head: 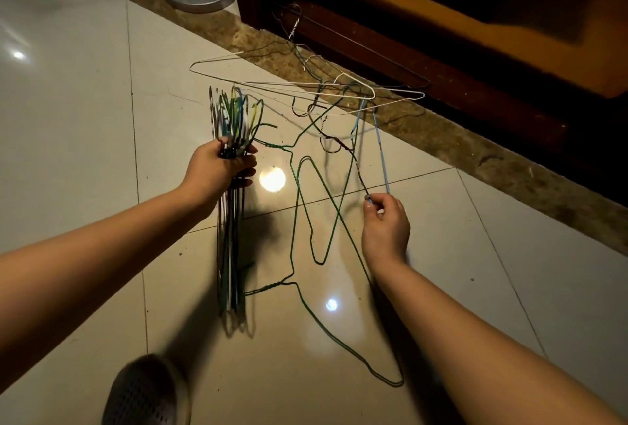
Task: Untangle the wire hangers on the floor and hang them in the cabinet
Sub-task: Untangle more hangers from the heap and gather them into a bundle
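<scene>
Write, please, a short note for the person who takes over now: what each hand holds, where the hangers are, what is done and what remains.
Left hand: grips a bundle of hangers near the hooks.
Right hand: pinches the light blue hanger, whose far end is in the tangle.
Green hangers and white hangers lie interlocked on the floor before the cabinet.
Done: one bundle gathered.
Left: free the blue, green and white ones, then hang all.
</scene>
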Demonstrator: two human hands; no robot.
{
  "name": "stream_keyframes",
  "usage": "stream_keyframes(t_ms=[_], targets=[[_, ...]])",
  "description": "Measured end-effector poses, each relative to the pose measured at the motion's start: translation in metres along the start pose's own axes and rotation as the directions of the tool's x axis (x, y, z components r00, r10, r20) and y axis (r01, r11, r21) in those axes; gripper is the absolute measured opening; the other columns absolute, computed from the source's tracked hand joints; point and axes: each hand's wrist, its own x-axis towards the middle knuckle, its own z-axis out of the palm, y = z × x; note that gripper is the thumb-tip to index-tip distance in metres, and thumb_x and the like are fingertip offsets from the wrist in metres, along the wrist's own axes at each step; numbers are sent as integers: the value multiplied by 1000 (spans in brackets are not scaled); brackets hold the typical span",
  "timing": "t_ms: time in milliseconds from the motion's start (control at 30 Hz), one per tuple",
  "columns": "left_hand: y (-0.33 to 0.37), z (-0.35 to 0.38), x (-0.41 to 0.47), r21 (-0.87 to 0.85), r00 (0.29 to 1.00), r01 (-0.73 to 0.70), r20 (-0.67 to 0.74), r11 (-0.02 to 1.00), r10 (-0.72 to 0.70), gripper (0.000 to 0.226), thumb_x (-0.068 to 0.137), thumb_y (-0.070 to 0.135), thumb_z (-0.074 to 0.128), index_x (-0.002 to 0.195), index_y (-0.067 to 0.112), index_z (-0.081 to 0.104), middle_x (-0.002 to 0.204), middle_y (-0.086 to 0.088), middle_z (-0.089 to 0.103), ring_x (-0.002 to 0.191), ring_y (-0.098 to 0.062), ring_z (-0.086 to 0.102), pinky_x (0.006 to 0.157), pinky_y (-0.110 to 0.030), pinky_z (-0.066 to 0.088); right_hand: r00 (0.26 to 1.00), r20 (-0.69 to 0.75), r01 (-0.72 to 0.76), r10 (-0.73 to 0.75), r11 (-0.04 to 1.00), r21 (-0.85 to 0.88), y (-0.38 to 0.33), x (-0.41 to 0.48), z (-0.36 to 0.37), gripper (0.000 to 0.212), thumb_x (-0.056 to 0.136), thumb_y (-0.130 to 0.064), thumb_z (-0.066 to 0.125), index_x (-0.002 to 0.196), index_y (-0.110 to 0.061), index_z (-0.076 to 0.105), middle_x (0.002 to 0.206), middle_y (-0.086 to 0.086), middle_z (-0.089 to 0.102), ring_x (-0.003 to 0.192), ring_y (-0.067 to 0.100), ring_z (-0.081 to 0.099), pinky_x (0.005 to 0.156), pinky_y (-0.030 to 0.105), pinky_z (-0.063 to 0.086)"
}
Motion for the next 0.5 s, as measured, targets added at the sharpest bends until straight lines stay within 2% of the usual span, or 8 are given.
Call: stream_keyframes(t_ms=[67, 167, 233, 367, 500], targets=[[2, -2, -4, -14, 1000, 5, 11, 1000, -5, 15, 90, 3, 53, 88, 16, 61, 86, -6, 62, 79, -20, 63, 66, -29, 51, 1000, -14, -27, 28, 998, 55, -4, -10, -5, 13, 93, -11, 53, 100, -7, 62, 98, 2, 56, 87, 13, 49, 75, 16, 38], [6, -8, -18, -43, 999, 22, 32, 999, -20, 14, 89, 3, 54, 89, 16, 60, 87, -6, 62, 80, -19, 63, 64, -26, 54, 995, -33, -90, 94, 991, 101, -14, -25, -15, 12, 93, -13, 53, 99, -8, 62, 96, 2, 57, 86, 13, 50, 64, 0, 35], [12, -11, -30, -46, 998, 41, 51, 998, -38, 12, 89, 4, 55, 90, 16, 60, 90, -6, 62, 81, -19, 63, 64, -25, 55, 988, -28, -147, 153, 978, 145, -25, -35, -22, 12, 94, -15, 52, 100, -9, 61, 97, 3, 59, 88, 13, 52, 63, -1, 36], [33, -8, -52, -99, 995, 85, 53, 991, -80, 13, 88, 3, 56, 92, 14, 61, 90, -6, 62, 82, -21, 63, 67, -28, 53, 965, 15, -256, 262, 926, 279, -55, -46, -34, 7, 94, -16, 53, 95, -14, 60, 93, 0, 60, 89, 14, 54, 74, 20, 41], [61, 5, -67, -163, 991, 129, 65, 978, -120, 15, 89, 2, 54, 95, 14, 62, 92, -7, 63, 87, -23, 63, 73, -34, 54, 972, 32, -229, 232, 911, 343, -81, -48, -42, 6, 92, -16, 56, 88, -15, 61, 81, -1, 59, 77, 17, 54, 72, 35, 48]])
